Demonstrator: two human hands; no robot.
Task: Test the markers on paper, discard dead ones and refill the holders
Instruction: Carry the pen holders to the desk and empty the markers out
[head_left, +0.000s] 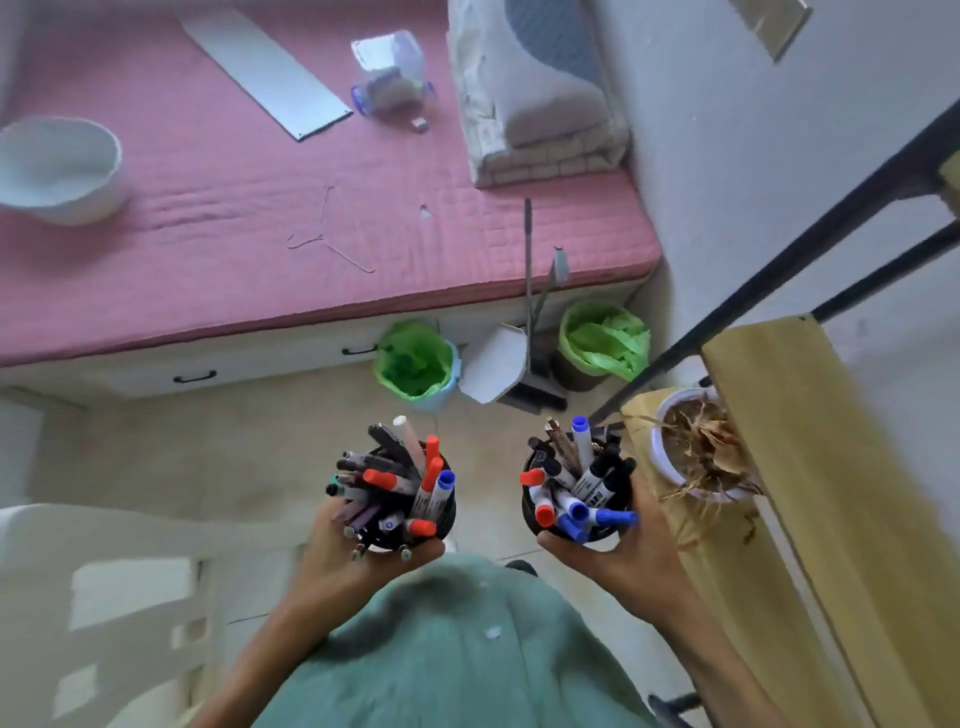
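**Two full cups of markers, one in each hand**

My left hand (343, 545) is wrapped around a dark holder (444, 514). It is stuffed with markers (395, 478). Their caps are red, blue, black and green, and one white stick pokes up at the back.

My right hand (618, 551) is wrapped around the other dark holder (530, 512). This one is full too, with blue, red and black caps (576, 506), and one blue cap sticking up tallest.

I hold both cups upright in the air in front of my green shirt (441, 649), side by side but not touching.

Just beside my right hand, on the near corner of a wooden shelf (779, 415), sits a white pot (670, 467) with a dry brown plant in it.

On the floor ahead are two bins (415, 364) with green bags inside, a dustpan and a broom between them. Past them, on the pink bed (208, 208), a white bowl (57, 166) sits by the left edge and a clear tub (389, 78) near the far edge.
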